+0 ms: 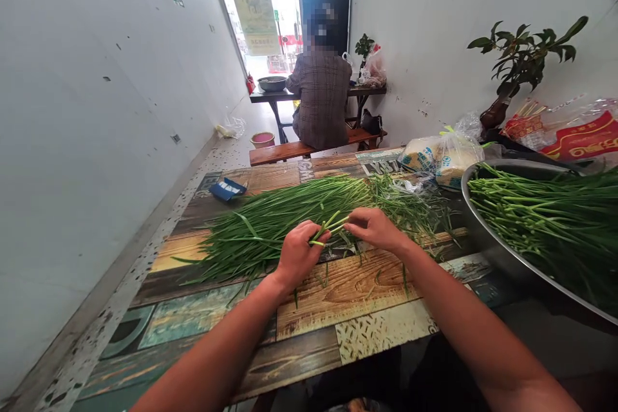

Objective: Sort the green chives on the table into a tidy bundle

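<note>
My left hand (300,251) is closed around a few garlic chives (333,224), their pale stem ends sticking out to the right. Thumb and fingers of my right hand (374,229) pinch at the tips of those stems. Just beyond both hands lies a large pile of garlic chives (284,209) on the patterned table (357,290), leaves to the left and stem ends to the right. Loose trimmings (405,203) are heaped to the right of the pile, with more scraps scattered under my hands.
A metal basin (519,257) of chives stands at the right. Behind it are plastic-wrapped packages (441,158), red packaging (582,138) and a potted plant (502,93). A blue box (228,189) lies far left. Another person (322,96) sits on a bench (275,153), facing away.
</note>
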A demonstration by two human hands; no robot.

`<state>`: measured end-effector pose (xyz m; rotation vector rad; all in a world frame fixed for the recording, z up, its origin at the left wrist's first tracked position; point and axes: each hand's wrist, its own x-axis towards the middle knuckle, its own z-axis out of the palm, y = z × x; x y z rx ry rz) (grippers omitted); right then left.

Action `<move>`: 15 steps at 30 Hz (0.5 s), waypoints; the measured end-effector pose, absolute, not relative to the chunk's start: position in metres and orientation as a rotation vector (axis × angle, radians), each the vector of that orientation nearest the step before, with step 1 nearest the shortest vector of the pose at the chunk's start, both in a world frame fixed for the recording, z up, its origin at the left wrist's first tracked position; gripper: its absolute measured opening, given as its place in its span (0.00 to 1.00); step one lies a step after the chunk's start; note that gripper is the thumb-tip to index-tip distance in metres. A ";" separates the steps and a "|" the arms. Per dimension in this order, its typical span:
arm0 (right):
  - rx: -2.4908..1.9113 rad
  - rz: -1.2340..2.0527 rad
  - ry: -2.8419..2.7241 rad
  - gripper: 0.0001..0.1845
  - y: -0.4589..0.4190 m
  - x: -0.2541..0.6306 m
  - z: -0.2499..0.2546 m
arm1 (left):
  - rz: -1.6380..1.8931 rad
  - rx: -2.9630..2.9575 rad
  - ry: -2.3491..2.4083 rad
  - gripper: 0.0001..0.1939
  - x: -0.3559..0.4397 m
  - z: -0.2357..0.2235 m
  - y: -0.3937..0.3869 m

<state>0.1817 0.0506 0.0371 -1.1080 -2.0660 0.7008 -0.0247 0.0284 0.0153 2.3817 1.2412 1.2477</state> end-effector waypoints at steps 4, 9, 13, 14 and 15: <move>-1.115 0.592 -2.085 0.10 0.050 0.180 0.037 | 1.250 2.417 1.249 0.13 -0.024 0.014 0.028; -1.223 0.575 -2.000 0.10 0.052 0.185 0.036 | 1.241 2.427 1.246 0.14 -0.025 0.013 0.028; -1.290 0.770 -1.790 0.14 0.057 0.196 0.040 | 1.259 2.403 1.259 0.14 -0.024 0.014 0.028; -1.291 0.805 -1.762 0.15 0.058 0.197 0.041 | 1.263 2.401 1.254 0.14 -0.024 0.014 0.028; -1.294 0.824 -1.749 0.16 0.058 0.198 0.041 | 1.265 2.400 1.250 0.14 -0.024 0.014 0.028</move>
